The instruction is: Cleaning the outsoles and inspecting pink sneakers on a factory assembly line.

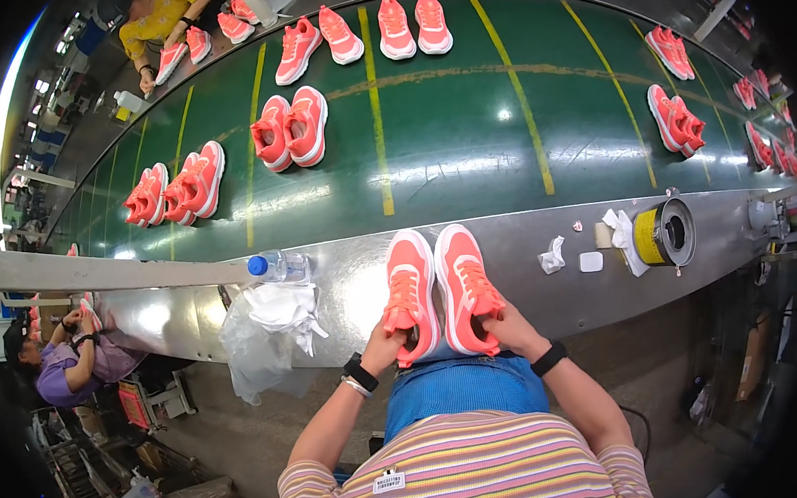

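Note:
Two coral-pink sneakers lie side by side on the grey metal ledge (527, 229) in front of me, toes pointing toward the green conveyor belt (460, 134). My left hand (384, 342) grips the heel of the left sneaker (410, 286). My right hand (508, 327) holds the heel of the right sneaker (463, 280). Both wrists carry black bands.
Several pairs of pink sneakers ride on the belt. A water bottle (277, 265), a white cloth and a clear plastic bag (266, 328) lie left of me. A yellow tin (662, 236) and rags sit to the right. Other people work at far left.

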`<state>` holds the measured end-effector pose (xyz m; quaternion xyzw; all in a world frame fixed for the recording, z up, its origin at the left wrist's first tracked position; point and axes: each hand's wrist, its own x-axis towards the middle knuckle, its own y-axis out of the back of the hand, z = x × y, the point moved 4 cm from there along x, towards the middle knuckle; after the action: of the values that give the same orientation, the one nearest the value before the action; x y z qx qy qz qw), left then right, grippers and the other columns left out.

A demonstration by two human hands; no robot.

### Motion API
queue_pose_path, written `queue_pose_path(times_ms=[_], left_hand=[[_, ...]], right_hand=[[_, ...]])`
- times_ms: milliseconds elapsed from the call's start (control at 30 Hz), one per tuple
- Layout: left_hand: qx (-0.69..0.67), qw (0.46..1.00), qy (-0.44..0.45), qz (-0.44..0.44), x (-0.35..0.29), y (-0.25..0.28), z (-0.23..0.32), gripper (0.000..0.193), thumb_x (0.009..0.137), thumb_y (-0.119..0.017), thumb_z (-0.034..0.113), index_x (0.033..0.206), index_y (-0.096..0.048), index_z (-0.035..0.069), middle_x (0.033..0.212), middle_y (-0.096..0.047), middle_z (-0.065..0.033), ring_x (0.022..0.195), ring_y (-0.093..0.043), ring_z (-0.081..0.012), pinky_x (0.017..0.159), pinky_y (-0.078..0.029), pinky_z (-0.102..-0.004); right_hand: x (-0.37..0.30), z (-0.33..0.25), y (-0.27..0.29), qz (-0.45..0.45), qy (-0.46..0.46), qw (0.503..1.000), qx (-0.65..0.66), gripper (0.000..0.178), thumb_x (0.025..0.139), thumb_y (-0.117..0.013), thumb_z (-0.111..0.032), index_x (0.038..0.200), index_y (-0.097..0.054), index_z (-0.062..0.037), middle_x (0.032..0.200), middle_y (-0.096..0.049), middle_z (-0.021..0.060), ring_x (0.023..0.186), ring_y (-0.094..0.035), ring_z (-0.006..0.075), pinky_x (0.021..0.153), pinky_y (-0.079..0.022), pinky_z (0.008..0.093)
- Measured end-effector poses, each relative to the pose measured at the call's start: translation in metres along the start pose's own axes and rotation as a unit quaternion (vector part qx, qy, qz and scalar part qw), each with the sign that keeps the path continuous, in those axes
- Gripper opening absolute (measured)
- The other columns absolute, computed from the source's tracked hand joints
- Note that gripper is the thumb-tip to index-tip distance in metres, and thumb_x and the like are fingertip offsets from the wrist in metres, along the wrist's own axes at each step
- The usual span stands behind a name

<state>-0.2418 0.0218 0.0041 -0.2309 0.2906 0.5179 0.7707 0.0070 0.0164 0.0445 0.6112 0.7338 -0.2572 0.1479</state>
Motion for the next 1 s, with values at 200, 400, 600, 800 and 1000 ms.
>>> queue_pose_path(times_ms=[200,400,600,800,1000], left_hand=[[0.319,0.877,-0.313,0.179,-0.032,-0.018,0.069,0.080,0.068,-0.058,-0.001,0.138,-0.020,-0.003,0.119,-0.041,-0.0262,0.110,-0.041,-0.0396,0.097,-0.034,-0.0422],[0.357,0.853,-0.311,0.221,-0.040,-0.023,0.092,0.087,0.062,-0.069,0.012,0.136,-0.024,-0.003,0.120,-0.039,-0.0243,0.111,-0.038,-0.0383,0.098,-0.031,-0.0427],[0.359,0.845,-0.308,0.247,-0.042,-0.032,0.089,0.091,0.059,-0.073,0.020,0.133,-0.027,-0.005,0.119,-0.038,-0.0241,0.108,-0.038,-0.0374,0.095,-0.033,-0.0442],[0.376,0.849,-0.280,0.244,-0.040,-0.031,0.083,0.090,0.057,-0.074,0.021,0.132,-0.030,-0.004,0.116,-0.040,-0.0236,0.106,-0.039,-0.0369,0.093,-0.034,-0.0443],[0.365,0.856,-0.276,0.240,-0.039,-0.036,0.082,0.091,0.056,-0.075,0.020,0.130,-0.030,-0.005,0.114,-0.040,-0.0233,0.104,-0.040,-0.0374,0.093,-0.034,-0.0441]], right_hand=[[-0.034,-0.008,-0.001,0.151,0.143,0.943,-0.261,0.077,0.078,-0.059,-0.009,0.141,-0.016,-0.0017,0.123,-0.044,0.0235,0.113,-0.043,0.0352,0.100,-0.032,0.0377],[-0.043,-0.033,-0.005,0.223,0.219,0.872,-0.376,0.083,0.072,-0.064,-0.012,0.140,-0.017,-0.0001,0.117,-0.040,0.0232,0.109,-0.038,0.0375,0.096,-0.031,0.0435],[-0.044,-0.039,-0.007,0.281,0.213,0.852,-0.388,0.081,0.066,-0.063,-0.010,0.136,-0.024,0.0005,0.116,-0.037,0.0232,0.109,-0.036,0.0381,0.096,-0.030,0.0446],[-0.041,-0.038,-0.006,0.289,0.202,0.838,-0.416,0.081,0.064,-0.065,-0.012,0.134,-0.027,-0.0001,0.116,-0.038,0.0228,0.108,-0.036,0.0386,0.096,-0.029,0.0461],[-0.041,-0.028,0.003,0.297,0.166,0.839,-0.425,0.078,0.065,-0.065,-0.013,0.134,-0.030,-0.0012,0.119,-0.038,0.0223,0.112,-0.036,0.0382,0.098,-0.030,0.0442]])
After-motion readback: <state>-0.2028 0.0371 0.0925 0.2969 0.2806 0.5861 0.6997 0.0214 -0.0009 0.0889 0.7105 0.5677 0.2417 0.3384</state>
